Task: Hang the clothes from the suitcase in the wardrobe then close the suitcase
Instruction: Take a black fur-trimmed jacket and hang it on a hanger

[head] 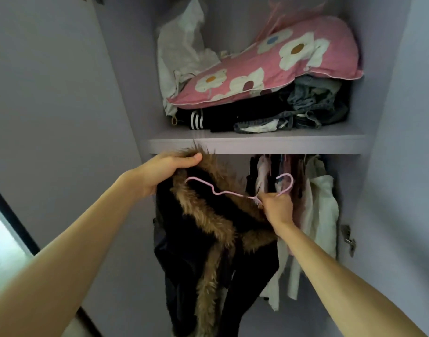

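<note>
Wardrobe (257, 144); hands (164, 171) (279, 208) grip coat (209, 216), hanger (223, 192)

Single head-worn wide-angle view; faces forward into open wardrobe (126, 93), close; shelf edge (257, 143) mid-frame.

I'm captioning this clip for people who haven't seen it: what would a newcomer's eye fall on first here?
The dark coat with brown fur trim fills the middle, just below the shelf. The left hand grips its furry collar, and the right hand holds a pink hanger against it. On the shelf above, a pink flowered pillow lies on piled dark clothes, and pale hanging garments show at the right.
</note>
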{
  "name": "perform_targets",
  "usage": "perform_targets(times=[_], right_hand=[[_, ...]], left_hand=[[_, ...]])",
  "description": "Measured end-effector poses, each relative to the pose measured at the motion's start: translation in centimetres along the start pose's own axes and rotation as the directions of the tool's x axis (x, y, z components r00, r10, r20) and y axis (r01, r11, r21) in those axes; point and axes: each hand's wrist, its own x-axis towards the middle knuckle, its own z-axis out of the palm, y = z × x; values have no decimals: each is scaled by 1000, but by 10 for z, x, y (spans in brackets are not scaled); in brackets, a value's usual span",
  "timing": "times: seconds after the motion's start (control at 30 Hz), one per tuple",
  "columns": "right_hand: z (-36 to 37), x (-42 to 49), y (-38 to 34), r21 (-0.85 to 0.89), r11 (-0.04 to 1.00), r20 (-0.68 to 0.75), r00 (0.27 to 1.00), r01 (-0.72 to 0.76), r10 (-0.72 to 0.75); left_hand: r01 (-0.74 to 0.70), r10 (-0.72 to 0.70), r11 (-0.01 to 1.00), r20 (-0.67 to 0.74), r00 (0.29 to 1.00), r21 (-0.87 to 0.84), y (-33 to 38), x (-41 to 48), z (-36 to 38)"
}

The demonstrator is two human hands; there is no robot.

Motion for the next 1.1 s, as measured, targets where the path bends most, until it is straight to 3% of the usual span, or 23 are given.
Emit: perform_targets(times=[0.17, 0.27, 0.33, 0.47, 0.53, 0.57, 0.7, 0.77, 0.97, 1.1], right_hand=[[-13, 5, -1, -194, 976, -18, 995, 95, -101], [-11, 2, -19, -301, 926, 102, 973, 228, -207], [-6, -5, -41, -290, 887, 183, 930, 360, -318], [13, -22, -78, -367, 693, 364, 782, 620, -506], [25, -25, -80, -528, 540, 530, 751, 656, -395], [28, -24, -80, -561, 516, 549, 758, 647, -353], [16, -23, -96, -439, 680, 358, 808, 588, -468], [11, -22, -101, -398, 719, 356, 819, 569, -451], [2, -19, -95, -474, 686, 402, 829, 552, -389], [-1, -25, -90, -425, 653, 516, 761, 627, -394]], left_hand=[[-16, 40, 965, -87, 995, 262, -26, 6, -18], [14, 114, 814, -184, 976, 581, -38, 15, -20], [20, 172, 718, -205, 964, 696, -44, 20, -9], [-82, 309, 738, -228, 923, 670, -43, 31, 17], [-105, 336, 743, -233, 913, 661, -40, 32, 22], [-104, 322, 740, -215, 922, 665, -41, 32, 23], [-75, 154, 745, -62, 986, 663, -63, 25, 21], [-91, 157, 785, -54, 986, 613, -77, 22, 22], [-144, 247, 767, -81, 966, 625, -97, 21, 19], [-125, 279, 805, -183, 943, 580, -100, 24, 28]])
